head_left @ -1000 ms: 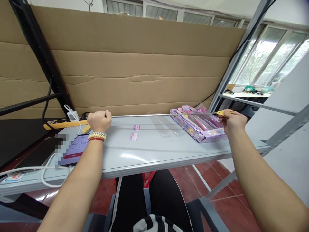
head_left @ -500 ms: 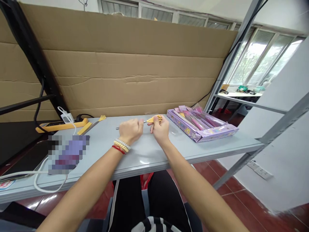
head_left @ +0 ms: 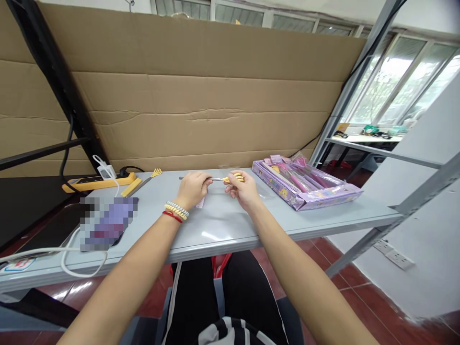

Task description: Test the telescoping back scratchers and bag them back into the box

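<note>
Above the middle of the table, a back scratcher with a thin metal shaft and a yellow claw-shaped head lies level between my hands. My left hand is closed around the shaft, whose thin end sticks out to the left. At the claw head, my right hand grips with thumb and fingers. A small pale pink tag shows just below my left fingers; I cannot tell what it is fixed to. Another back scratcher, with a yellow handle and claw, rests on the table to the left.
An opened purple box of plastic-wrapped pink items stands at the right. A yellow power strip with a white charger, a blurred-out phone and a white cable lie left. Cardboard walls the back.
My hands are a little farther apart, and more of the metal shaft shows between and beyond them. The tag below my left hand has come into sight. The view has shifted slightly.
</note>
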Tool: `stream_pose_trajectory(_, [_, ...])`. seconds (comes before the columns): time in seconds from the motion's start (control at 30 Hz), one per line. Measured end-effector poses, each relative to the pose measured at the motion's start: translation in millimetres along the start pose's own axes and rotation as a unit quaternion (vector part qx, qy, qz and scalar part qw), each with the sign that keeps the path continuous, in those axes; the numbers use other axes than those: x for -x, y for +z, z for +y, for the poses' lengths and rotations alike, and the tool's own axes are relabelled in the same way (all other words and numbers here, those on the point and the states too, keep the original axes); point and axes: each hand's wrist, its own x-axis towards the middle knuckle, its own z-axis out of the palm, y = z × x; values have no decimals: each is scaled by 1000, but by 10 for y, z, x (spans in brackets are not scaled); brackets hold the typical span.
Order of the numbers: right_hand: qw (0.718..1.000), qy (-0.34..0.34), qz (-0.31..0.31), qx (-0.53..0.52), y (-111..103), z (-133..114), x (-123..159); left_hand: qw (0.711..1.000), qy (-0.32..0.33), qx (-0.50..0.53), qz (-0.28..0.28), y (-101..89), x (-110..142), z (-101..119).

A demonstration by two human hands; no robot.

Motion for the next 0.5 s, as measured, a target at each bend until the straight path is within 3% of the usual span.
stream_pose_trajectory(0.07, [999,-16,27,8,-95,-21,-11,1000,-12,-9,-11,-63,3,-96])
stream_pose_trajectory(0.13, [996,-40,72,22,-332,-131,-28,999,-43,-23,8,-178,14,-262])
stream_pose_trajectory(0.27, [988,-61,139,41,-1182,-591,8,986,-123,-48,98,-449,94,-636])
stream_pose_trajectory(0.4, [979,-68,180,65,-2057,-1112,215,927,-264,-143,226,-591,180,-823])
stream_pose_trajectory(0.5, [977,-53,184,97,-2400,-1328,386,923,-270,-154,226,-577,179,-815])
